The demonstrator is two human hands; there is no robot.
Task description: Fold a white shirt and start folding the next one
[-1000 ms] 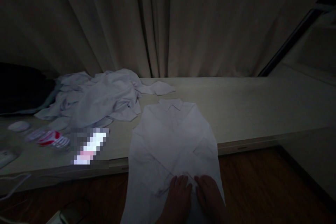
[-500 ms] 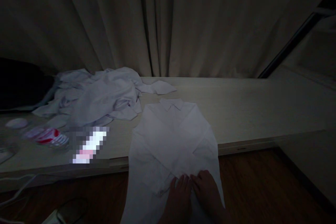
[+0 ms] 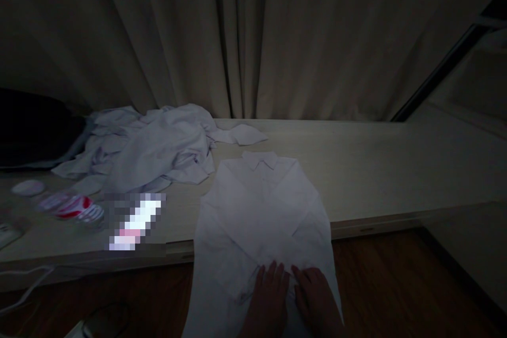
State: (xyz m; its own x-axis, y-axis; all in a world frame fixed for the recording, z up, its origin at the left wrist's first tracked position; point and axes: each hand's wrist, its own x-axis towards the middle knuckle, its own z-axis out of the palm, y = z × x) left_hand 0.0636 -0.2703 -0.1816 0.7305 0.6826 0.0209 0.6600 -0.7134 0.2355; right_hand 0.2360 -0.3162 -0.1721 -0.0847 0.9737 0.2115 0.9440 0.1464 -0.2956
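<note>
Behind and to the left of the laid-out white shirt (image 3: 257,211), a crumpled heap of white clothes (image 3: 150,148) lies on the pale tabletop (image 3: 376,163), one loose sleeve end reaching toward the shirt's collar. Nearer the table's left end lie a clear plastic bottle (image 3: 73,207) with a red and white label, on its side, and a small round white lid (image 3: 27,188); a dark bundle (image 3: 31,127) sits further back. Heavy beige curtains (image 3: 253,37) hang in long vertical folds along the table's far edge. Dark wooden floor (image 3: 396,285) shows below the table's front edge, with a thin white cord (image 3: 24,288) trailing at the left.

The shirt lies flat, collar away from the person, its sleeves folded across the front in a smooth crossed shape, and its lower part hangs over the table's front edge. The left hand (image 3: 269,301) and right hand (image 3: 317,301) rest side by side on that lower part, palms down, fingers stretched flat and pressing on the cloth rather than gripping it. Nothing lies between the hands and the shirt.
</note>
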